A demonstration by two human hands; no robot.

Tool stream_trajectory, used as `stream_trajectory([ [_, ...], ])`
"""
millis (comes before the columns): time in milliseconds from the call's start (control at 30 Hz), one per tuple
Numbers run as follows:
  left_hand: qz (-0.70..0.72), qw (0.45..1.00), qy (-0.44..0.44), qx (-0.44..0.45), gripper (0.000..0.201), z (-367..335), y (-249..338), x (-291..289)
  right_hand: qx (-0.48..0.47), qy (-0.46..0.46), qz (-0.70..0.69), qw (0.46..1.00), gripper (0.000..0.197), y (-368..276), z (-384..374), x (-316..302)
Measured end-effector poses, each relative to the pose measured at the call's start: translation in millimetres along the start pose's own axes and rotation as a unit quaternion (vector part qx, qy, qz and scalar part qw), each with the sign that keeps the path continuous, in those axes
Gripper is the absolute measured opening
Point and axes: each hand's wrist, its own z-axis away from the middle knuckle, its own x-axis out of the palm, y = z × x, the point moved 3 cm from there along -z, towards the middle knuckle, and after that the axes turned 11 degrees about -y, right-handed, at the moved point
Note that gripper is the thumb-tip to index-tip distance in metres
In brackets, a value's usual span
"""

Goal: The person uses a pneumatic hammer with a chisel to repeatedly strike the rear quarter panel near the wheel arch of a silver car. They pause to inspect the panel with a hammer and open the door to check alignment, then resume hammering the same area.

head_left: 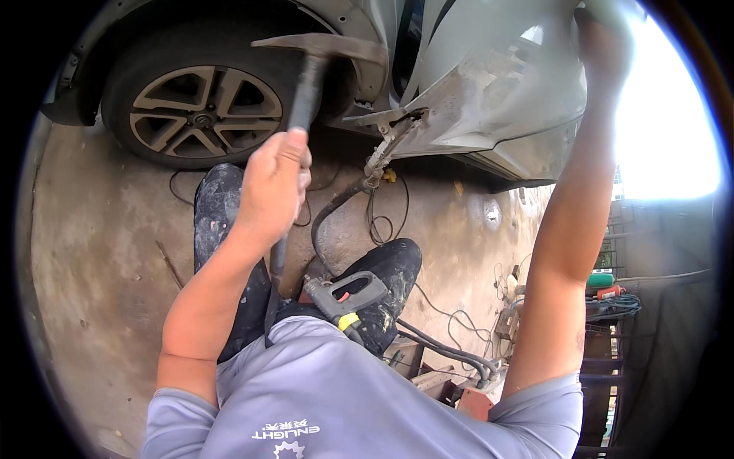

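My left hand point(277, 183) grips the shaft of a hammer point(308, 96). The hammer is raised in front of the car wheel point(202, 115), its long narrow head point(325, 47) on top, pointed at one end. My right arm stretches up along the grey car door point(489, 99), and my right hand point(604, 34) is at the door's far side, its fingers lost in glare. Bare, scraped patches mark the lower door edge. A metal clamp point(376, 162) with a thick black cable hangs there. On my thigh lies a grey pistol-shaped tool point(348, 294) with a red trigger.
Thin black cables point(390, 222) loop over the stained concrete floor point(99, 229). Thick hoses point(451, 352) run to a red box-like object point(475, 402) beside me. A thin stick point(170, 264) lies at the left. Green and red items point(600, 281) and a coiled cable stand at the right.
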Motion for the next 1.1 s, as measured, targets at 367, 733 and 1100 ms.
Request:
stream_trajectory([
  [367, -0.049, 0.998, -0.027, -0.035, 0.047, 7.2, -14.9, -20.3, -0.011, -0.016, -0.012, 1.000, 0.026, -3.5, -4.0, 1.5],
  [733, 0.132, 0.957, 0.239, -0.093, 0.038, 35.1, -80.5, -116.4, 0.004, 0.047, 0.045, 0.998, 0.020, -7.1, -38.0, 66.7],
  [1100, 0.215, 0.952, 0.200, -0.093, 0.024, 20.6, -74.7, -135.9, 0.123, -0.105, 0.103, 0.982, 0.037, 25.0, -102.7, 106.6],
])
